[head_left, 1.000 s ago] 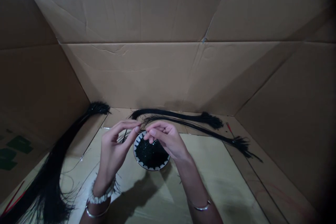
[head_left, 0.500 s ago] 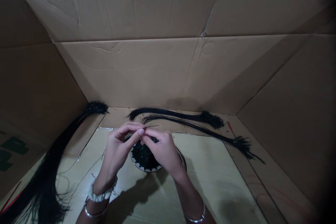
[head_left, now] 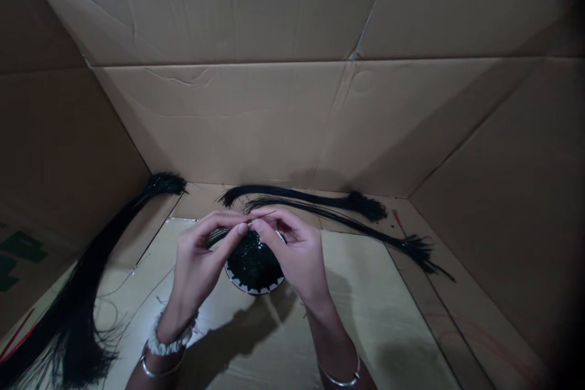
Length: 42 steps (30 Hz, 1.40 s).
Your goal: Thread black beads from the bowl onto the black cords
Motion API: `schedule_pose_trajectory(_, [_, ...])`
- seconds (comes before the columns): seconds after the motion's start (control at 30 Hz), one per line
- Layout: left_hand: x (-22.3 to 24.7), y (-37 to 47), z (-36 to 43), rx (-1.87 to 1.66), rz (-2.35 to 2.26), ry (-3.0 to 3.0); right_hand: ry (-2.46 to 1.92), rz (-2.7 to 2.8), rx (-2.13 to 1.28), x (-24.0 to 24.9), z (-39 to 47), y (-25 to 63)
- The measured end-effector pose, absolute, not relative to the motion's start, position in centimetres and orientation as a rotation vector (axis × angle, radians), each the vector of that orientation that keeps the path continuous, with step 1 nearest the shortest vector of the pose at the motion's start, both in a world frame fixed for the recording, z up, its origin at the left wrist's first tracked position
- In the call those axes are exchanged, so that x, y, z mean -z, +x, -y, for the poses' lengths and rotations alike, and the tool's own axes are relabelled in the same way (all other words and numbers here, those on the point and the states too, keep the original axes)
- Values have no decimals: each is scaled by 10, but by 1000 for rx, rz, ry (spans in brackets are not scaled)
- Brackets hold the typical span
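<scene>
My left hand (head_left: pixel 203 253) is closed, thumb and fingers pinching a thin dark strand (head_left: pixel 262 216). Close beside it, my right hand (head_left: pixel 297 250) pinches the same strand, thumb against fingers, and the two thumb tips nearly touch. Below my fingers sits a round bowl (head_left: pixel 259 290) with a pale, toothed-looking rim, partly covered by my hands. Small shiny black pieces (head_left: pixel 256 262) fill it.
A large bundle of black strands (head_left: pixel 86 292) lies at the left. Two thinner bundles, one (head_left: pixel 297 196) behind the other (head_left: pixel 365 230), lie at the back. Cardboard walls (head_left: pixel 256 122) stand behind and at both sides. A small red-tipped item (head_left: pixel 397 217) lies at the back right.
My right hand has turned and shifted a little to the right, its thumb now pointing up beside the left thumb. The view has shifted slightly.
</scene>
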<state>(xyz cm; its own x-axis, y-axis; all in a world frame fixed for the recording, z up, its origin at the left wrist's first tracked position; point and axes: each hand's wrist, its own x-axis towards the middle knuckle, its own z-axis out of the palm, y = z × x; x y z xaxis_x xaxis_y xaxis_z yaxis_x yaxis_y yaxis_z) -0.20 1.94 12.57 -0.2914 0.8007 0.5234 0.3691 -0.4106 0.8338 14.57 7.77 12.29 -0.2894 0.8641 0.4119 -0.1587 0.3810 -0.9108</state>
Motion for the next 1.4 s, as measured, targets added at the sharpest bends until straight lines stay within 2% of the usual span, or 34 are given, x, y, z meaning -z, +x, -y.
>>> schedule_pose_trajectory(0.33, [-125, 0, -13, -1837, -1360, 2091, -595, 1317, -1337, -126, -79, 148])
schedule_pose_trajectory(0.5, [-127, -4, -12, -1732, -1392, 2128, -569, 1320, -1347, -126, -80, 153])
schedule_pose_trajectory(0.87, [-127, -6, -6, -1908, -1602, 2125, -435, 1355, -1529, -125, -79, 148])
schedule_pose_trajectory(1.13, [-122, -5, -5, -1918, -1626, 2267, -586, 1455, -1201, -126, -73, 147])
schedule_pose_trajectory(1.4, [-122, -6, -7, -1910, -1659, 2229, -568, 1479, -1208, -129, -68, 153])
